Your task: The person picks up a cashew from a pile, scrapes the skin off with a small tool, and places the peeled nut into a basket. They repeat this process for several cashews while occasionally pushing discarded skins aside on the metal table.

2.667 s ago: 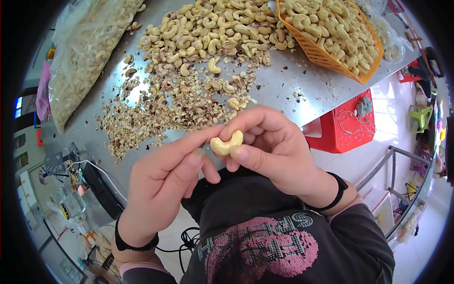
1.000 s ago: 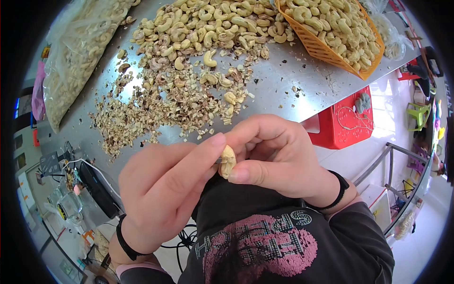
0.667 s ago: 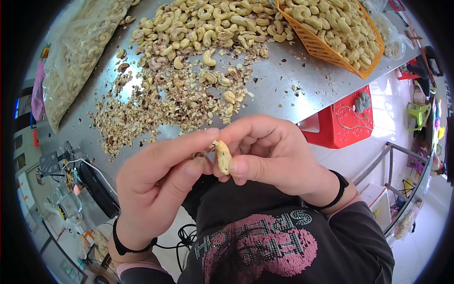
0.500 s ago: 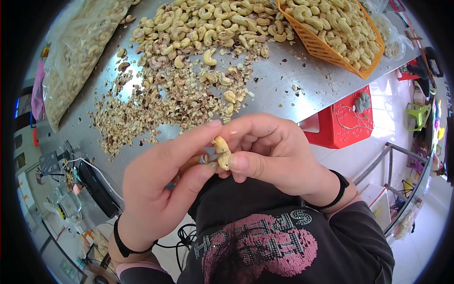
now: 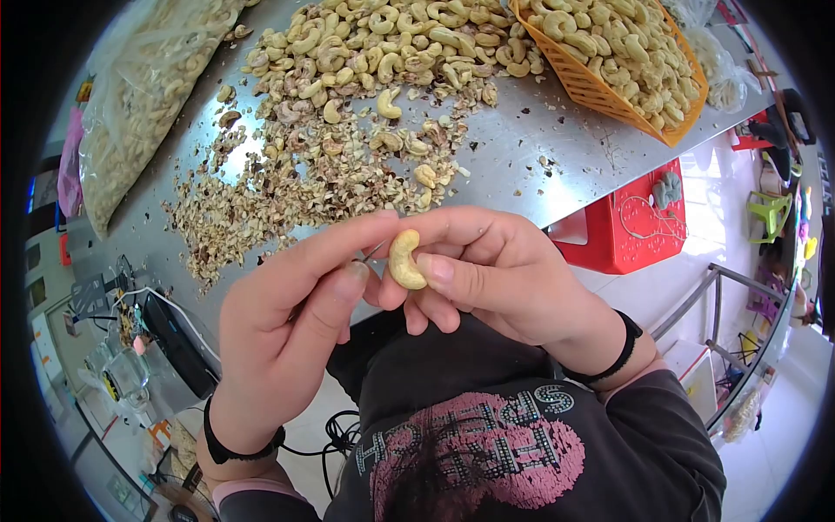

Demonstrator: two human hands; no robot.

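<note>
Between the thumb and fingers of my right hand [image 5: 509, 274] is a pale cashew nut [image 5: 403, 261], its curve turned to the right. My left hand [image 5: 291, 317] is closed beside it, gripping a small knife [image 5: 372, 253]. Only a thin bit of the blade shows; the handle is hidden behind the fingers. Both hands are above the table's near edge, in front of my body. Just beyond them lies a spread of brown and cream skin flakes [image 5: 287, 196], with a few cashews among it.
A large pile of cashews [image 5: 383, 39] covers the far part of the metal table [image 5: 513, 143]. An orange basket [image 5: 600, 100] full of cashews stands at the right, a clear bag of nuts [image 5: 143, 104] at the left. A red stool [image 5: 626, 230] is beyond the table's right edge.
The cashew has been turned in my right fingers, and its smooth curved side now shows. My left hand has drawn back slightly to the left, taking the knife off the nut.
</note>
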